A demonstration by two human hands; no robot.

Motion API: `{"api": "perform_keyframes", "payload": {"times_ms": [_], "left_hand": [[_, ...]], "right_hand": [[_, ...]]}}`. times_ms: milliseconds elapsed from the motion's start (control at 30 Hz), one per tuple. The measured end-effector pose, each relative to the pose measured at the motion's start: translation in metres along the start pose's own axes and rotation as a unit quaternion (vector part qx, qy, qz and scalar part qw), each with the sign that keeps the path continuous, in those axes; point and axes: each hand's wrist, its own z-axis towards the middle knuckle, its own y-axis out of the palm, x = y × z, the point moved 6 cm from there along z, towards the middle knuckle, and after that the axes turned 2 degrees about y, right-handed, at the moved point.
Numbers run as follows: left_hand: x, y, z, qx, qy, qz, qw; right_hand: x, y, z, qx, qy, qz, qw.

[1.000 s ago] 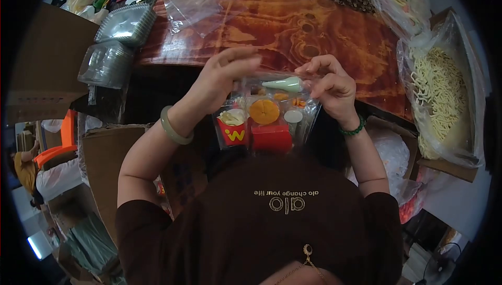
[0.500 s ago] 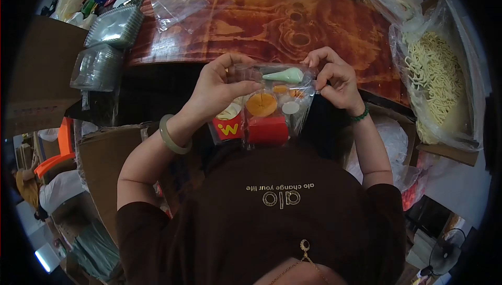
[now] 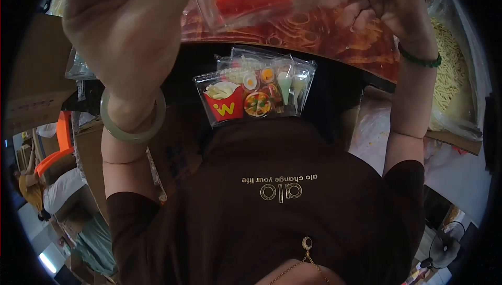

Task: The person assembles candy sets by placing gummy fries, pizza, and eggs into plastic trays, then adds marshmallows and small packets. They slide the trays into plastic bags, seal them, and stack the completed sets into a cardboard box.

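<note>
Close to the camera at the top of the head view, a clear plastic bag of toy food (image 3: 253,0) is lifted up, with a red piece, a whitish round piece and orange pieces inside. My left hand (image 3: 123,34), with a pale bangle at the wrist, is raised at the bag's left; its fingertips run out of the frame. At the bag's right, the curled fingers of my right hand (image 3: 389,10) grip its edge, somewhat blurred. On my lap lie several overlapping filled bags (image 3: 261,83), the front one showing a red toy fries box (image 3: 225,102), a toy pizza and toy eggs.
The glossy reddish wooden table (image 3: 308,31) spans behind the hands. A plastic-lined box of pale stick-like pieces (image 3: 444,76) stands at the right. Cardboard boxes (image 3: 39,76) are at the left, clear plastic containers (image 3: 78,70) beside them. Another person (image 3: 31,188) is at the far left.
Both hands have risen from above my lap toward the camera, carrying the bag up with them. The filled bags on my lap, partly covered before, now show.
</note>
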Motion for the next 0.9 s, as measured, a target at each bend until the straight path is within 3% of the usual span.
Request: {"api": "perform_keyframes", "payload": {"times_ms": [200, 367, 433, 500, 533, 567, 633, 900], "left_hand": [[0.015, -0.006, -0.019, 0.029, 0.152, 0.119, 0.981], [0.012, -0.006, -0.046, 0.041, 0.264, 0.203, 0.942], [-0.039, -0.043, -0.081, 0.114, 0.008, 0.175, 0.978], [-0.084, -0.060, -0.118, 0.202, -0.244, 0.083, 0.945], [-0.101, -0.061, -0.135, 0.227, -0.364, 0.031, 0.903], [-0.109, -0.063, -0.141, 0.227, -0.364, 0.032, 0.903], [-0.135, -0.056, -0.158, 0.209, -0.455, -0.100, 0.860], [-0.146, -0.035, -0.154, 0.170, -0.452, -0.159, 0.861]], "right_hand": [[0.009, 0.037, 0.029, -0.054, 0.003, -0.021, 0.998], [0.037, 0.014, 0.046, -0.085, 0.019, -0.032, 0.996], [0.046, 0.023, 0.059, -0.096, 0.024, -0.035, 0.994], [0.055, 0.022, 0.058, -0.110, 0.028, -0.038, 0.993], [0.054, 0.037, 0.057, -0.118, 0.028, -0.041, 0.992], [0.052, 0.053, 0.055, -0.126, 0.026, -0.044, 0.991], [0.047, 0.075, 0.061, -0.143, 0.024, -0.050, 0.988], [0.055, 0.092, 0.049, -0.207, 0.018, -0.082, 0.975]]}}
